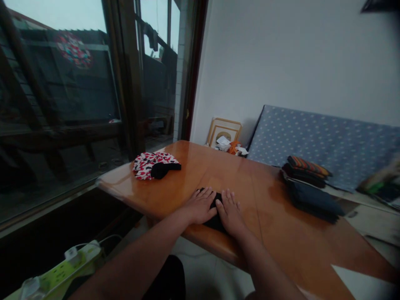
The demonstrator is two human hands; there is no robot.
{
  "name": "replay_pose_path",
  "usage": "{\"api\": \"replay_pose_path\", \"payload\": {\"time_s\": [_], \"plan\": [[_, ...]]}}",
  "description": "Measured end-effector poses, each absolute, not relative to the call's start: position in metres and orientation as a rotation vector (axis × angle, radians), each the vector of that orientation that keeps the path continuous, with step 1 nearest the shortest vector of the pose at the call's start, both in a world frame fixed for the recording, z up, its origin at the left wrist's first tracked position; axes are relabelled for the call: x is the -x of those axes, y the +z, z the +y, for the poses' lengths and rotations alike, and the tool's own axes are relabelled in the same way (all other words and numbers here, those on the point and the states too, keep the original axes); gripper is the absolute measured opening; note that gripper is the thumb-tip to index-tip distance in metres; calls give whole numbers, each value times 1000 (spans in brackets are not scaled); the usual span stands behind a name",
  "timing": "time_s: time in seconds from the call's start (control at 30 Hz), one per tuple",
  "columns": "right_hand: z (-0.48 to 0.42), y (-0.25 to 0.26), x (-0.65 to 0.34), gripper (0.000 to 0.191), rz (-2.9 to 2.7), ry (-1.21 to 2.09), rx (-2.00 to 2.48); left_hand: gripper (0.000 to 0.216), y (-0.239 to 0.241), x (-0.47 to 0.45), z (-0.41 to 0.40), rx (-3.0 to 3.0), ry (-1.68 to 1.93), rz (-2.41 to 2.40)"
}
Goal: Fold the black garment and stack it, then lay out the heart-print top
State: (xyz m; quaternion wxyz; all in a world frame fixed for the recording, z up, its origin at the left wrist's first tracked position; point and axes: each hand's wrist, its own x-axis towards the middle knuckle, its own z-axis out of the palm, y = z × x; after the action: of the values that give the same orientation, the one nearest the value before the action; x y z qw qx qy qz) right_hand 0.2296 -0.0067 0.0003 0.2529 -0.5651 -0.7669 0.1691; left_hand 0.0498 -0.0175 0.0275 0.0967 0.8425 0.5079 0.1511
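A small black folded cloth (215, 223) lies flat at the near edge of the wooden table (215, 164). My left hand (203, 205) rests on its left part, fingers stretched forward. On its right side my right hand (229, 212) presses flat, with the fingers slightly spread. Both palms cover much of the cloth, so its full shape is hidden. Further left on the table sits a crumpled red, white and black patterned cloth (145, 164) with a black part (161, 170) against it.
A stack of folded clothes (312, 196), dark with a striped one on top, lies at the table's right. Behind stand a picture frame (226, 121) and a blue dotted cover (312, 137). Glass windows (62, 83) flank the left. A power strip (62, 268) is at lower left.
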Motion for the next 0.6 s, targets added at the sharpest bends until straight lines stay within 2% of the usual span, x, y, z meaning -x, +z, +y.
{"api": "replay_pose_path", "payload": {"time_s": [0.13,0.23,0.47,0.6], "plan": [[-12,-3,-254,70,-1847,614,1396,74,33,-41,-16,-2446,434,1431],[-25,-9,-283,63,-1718,547,1430,72,34,-26,-19,-2364,485,1357],[-55,-9,-304,60,-1993,363,1436,64,29,0,-37,-2269,527,1253],[-59,0,-293,60,-2132,281,1417,67,32,-4,-43,-2323,482,1287]]}}
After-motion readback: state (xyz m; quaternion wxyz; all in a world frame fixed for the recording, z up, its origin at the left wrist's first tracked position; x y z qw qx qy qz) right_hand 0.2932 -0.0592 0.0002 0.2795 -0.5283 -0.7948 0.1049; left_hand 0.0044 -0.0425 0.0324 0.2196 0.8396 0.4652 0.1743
